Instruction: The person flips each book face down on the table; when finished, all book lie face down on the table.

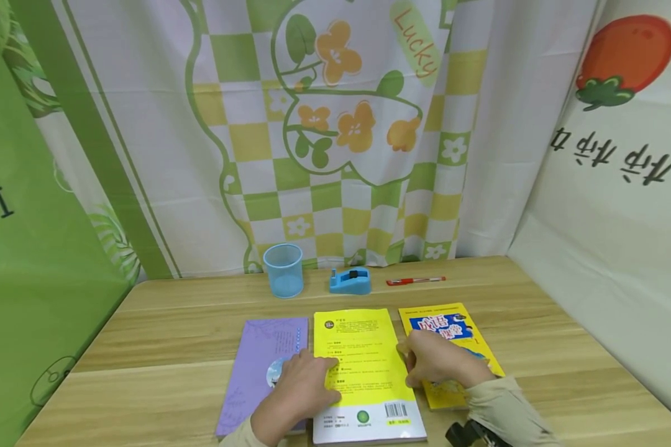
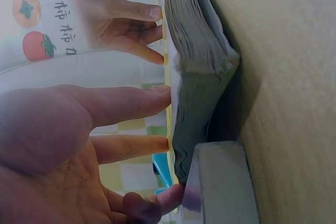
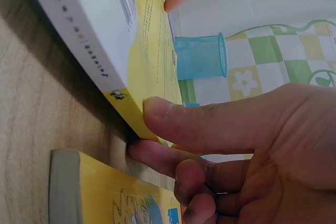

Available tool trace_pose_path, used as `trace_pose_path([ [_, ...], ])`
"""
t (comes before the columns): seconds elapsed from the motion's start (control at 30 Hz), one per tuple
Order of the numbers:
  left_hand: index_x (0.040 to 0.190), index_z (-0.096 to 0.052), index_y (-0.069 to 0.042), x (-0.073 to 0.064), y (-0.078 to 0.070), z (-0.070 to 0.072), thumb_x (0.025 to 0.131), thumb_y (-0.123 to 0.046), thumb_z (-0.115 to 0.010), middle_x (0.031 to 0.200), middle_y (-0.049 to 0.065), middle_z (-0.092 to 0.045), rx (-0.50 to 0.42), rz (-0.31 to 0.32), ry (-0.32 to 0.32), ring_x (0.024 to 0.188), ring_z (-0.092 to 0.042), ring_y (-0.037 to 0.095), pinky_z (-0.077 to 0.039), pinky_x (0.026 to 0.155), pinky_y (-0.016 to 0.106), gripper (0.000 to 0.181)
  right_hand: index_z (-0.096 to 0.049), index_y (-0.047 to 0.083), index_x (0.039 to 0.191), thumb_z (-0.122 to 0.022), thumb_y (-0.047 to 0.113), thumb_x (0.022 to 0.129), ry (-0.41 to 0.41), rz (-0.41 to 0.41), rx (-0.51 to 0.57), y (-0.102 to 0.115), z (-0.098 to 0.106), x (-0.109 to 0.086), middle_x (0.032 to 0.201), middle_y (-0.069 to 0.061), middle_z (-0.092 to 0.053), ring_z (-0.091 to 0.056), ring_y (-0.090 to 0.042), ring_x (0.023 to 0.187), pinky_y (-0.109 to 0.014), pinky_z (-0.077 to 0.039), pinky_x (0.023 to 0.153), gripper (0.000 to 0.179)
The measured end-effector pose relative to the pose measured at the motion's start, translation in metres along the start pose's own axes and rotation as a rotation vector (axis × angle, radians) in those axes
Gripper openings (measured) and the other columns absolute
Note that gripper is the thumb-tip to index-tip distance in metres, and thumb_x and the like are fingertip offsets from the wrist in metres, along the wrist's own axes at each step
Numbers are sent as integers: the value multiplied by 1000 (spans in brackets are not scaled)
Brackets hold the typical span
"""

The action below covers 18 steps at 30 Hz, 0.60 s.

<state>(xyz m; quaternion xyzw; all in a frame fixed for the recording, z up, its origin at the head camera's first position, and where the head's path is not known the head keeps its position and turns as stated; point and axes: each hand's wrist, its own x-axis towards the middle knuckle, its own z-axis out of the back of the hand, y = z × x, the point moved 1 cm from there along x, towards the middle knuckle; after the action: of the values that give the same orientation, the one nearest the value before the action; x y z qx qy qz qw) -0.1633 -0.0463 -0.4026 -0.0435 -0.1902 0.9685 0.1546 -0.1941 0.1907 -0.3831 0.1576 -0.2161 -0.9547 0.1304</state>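
A thick book (image 1: 366,366) with a yellow and white back cover lies between two others. My left hand (image 1: 302,388) reaches over the purple book (image 1: 246,385) and rests its extended fingertips on the yellow cover near its left edge. In the left wrist view, the middle book's pages (image 2: 199,108) face the camera, and another fingertip is down by their side. My right hand (image 1: 438,359) pinches the middle book's spine edge (image 3: 123,106), thumb on the cover and index finger low against the side. Partly under that hand in the head view lies another yellow book (image 1: 444,395) with a blue title panel.
Along the back of the wooden table (image 1: 173,347) stand a blue mesh cup (image 1: 284,273) and a blue tape dispenser (image 1: 351,282), with a red pen (image 1: 415,281) lying to their right. A patterned curtain (image 1: 346,205) hangs behind the table.
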Motion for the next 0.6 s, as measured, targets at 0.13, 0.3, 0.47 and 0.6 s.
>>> trace_pose_path([
  [0.13, 123, -73, -10, 0, 0, 0, 74, -27, -86, 112, 14, -68, 1, 0, 10, 97, -54, 28, -45, 89, 51, 53, -65, 10, 69, -88, 6, 73, -6, -5, -1, 1, 0, -1, 68, -3, -58, -55, -18, 63, -28, -42, 59, 24],
  [0.3, 122, -73, -9, 0, 1, 1, 74, -26, -86, 112, 15, -68, 1, 1, 10, 99, -54, 29, -45, 90, 52, 53, -68, 10, 71, -88, 7, 73, 2, -25, 5, 1, 0, -1, 68, -3, -60, -56, -18, 64, -28, -43, 60, 20],
  [0.47, 122, -72, -10, -1, -1, 1, 74, -26, -86, 112, 16, -66, 1, 7, 4, 98, -54, 30, -44, 91, 53, 53, -68, 10, 71, -87, 8, 74, -5, -43, 28, 1, 1, -1, 69, -3, -59, -56, -19, 65, -29, -43, 60, 19],
  [0.6, 123, -72, -10, -2, -3, 2, 74, -26, -85, 118, 22, -64, -10, 21, -8, 107, -55, 37, -42, 97, 60, 53, -68, 10, 70, -88, 11, 74, -57, -63, 48, 2, 5, -3, 71, -4, -61, -56, -18, 61, -28, -42, 56, 20],
])
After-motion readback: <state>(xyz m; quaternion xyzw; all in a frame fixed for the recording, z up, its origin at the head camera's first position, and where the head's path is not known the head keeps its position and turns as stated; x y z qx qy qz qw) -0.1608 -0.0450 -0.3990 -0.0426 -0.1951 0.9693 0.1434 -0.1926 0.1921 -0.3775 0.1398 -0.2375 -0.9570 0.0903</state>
